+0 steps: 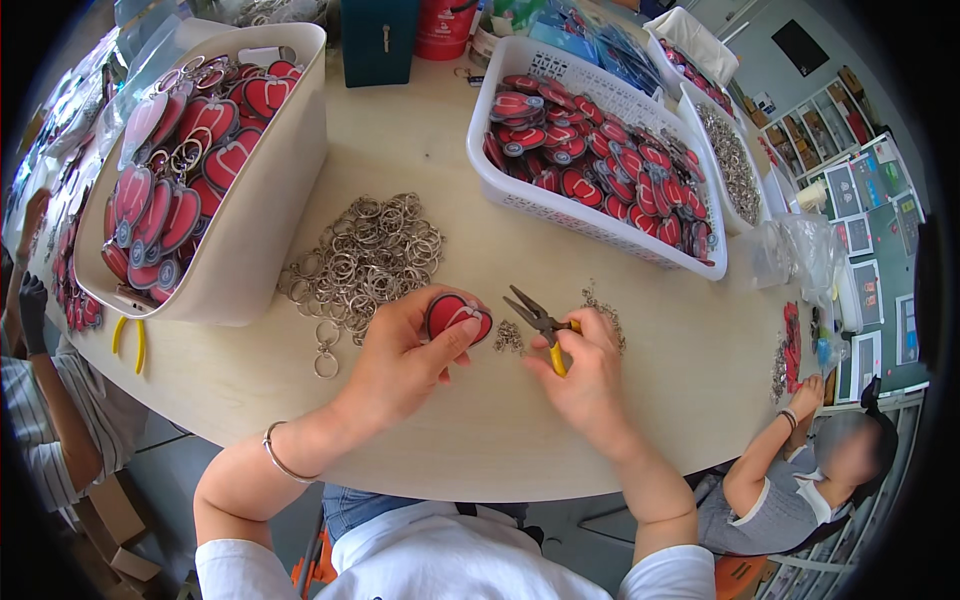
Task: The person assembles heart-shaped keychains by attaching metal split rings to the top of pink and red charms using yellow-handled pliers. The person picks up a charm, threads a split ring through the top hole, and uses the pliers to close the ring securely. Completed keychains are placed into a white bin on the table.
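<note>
My left hand [405, 345] pinches a red, heart-shaped tag [452, 316] with a dark grey border between thumb and fingers. In my right hand [583, 365] is a pair of needle-nose pliers [540, 322] with yellow handles, its dark jaws pointing up and left, slightly apart. The jaws are near the tag but do not touch it. Just below the jaws lies a small pile of tiny metal rings [509, 337]. Another scatter of small metal links [603, 310] sits behind my right fingers. Beyond my left hand is a heap of silver key rings [372, 255].
A tall cream bin [265, 225] of red tags with rings stands at left, yellow-handled pliers [130, 343] beside it. At the back right is a white basket [590, 235] full of red tags. Another person [790, 470] works at right; a gloved hand [34, 300] shows far left.
</note>
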`<state>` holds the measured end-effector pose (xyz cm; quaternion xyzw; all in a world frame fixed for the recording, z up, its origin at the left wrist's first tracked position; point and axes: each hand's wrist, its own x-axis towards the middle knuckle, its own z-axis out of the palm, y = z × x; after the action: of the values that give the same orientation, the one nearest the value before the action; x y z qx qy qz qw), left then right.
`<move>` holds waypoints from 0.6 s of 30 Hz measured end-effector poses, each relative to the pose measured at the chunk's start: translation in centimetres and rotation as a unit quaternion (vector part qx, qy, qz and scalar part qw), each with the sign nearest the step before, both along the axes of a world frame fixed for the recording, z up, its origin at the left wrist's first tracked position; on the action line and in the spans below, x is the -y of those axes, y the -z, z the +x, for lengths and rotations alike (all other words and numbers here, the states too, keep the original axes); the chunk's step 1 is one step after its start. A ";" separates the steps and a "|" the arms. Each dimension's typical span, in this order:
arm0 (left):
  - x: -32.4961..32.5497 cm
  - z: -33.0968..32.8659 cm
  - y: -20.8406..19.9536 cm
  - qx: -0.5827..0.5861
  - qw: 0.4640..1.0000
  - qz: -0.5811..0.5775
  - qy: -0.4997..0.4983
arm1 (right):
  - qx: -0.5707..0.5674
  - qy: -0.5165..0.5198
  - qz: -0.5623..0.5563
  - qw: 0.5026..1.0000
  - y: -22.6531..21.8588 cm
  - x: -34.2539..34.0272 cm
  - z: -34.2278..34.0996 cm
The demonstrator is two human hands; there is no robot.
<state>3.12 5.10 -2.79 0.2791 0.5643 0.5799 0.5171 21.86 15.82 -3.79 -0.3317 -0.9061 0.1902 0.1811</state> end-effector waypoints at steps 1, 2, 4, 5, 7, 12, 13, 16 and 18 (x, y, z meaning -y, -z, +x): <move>0.0 0.0 -0.1 -0.002 1.000 -0.003 0.006 | 0.004 0.002 0.004 1.000 0.4 0.2 -0.2; 0.0 -0.1 -0.2 -0.004 1.000 -0.007 0.012 | 0.008 0.003 0.008 1.000 0.6 0.3 -0.3; 0.1 -0.1 -0.4 -0.009 1.000 -0.012 0.016 | 0.007 -0.006 0.005 1.000 0.8 0.3 -0.4; 0.0 0.0 -0.5 -0.012 1.000 -0.014 0.014 | 0.006 -0.010 0.004 1.000 0.8 0.2 -0.5; 0.0 0.1 -0.6 -0.032 0.999 0.000 0.003 | -0.014 -0.022 0.013 1.000 0.9 0.2 -0.4; 0.3 1.1 0.0 -0.149 0.986 0.079 -0.013 | -0.079 -0.054 -0.068 0.993 -1.7 0.7 -1.3; 0.4 1.0 0.3 -0.200 0.974 0.104 0.002 | -0.080 -0.062 -0.073 0.992 -2.6 0.8 -1.6; 0.4 0.7 0.6 -0.301 0.942 0.149 0.031 | -0.066 -0.091 -0.060 0.992 -4.0 0.8 -2.1; 0.4 0.8 0.2 -0.302 0.943 0.138 0.032 | -0.048 -0.111 -0.022 0.992 -4.6 0.7 -2.4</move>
<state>3.90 4.65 -2.98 0.5280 0.5990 0.5234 0.2972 19.42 15.09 0.79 -0.2234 -0.9232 0.2450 0.1942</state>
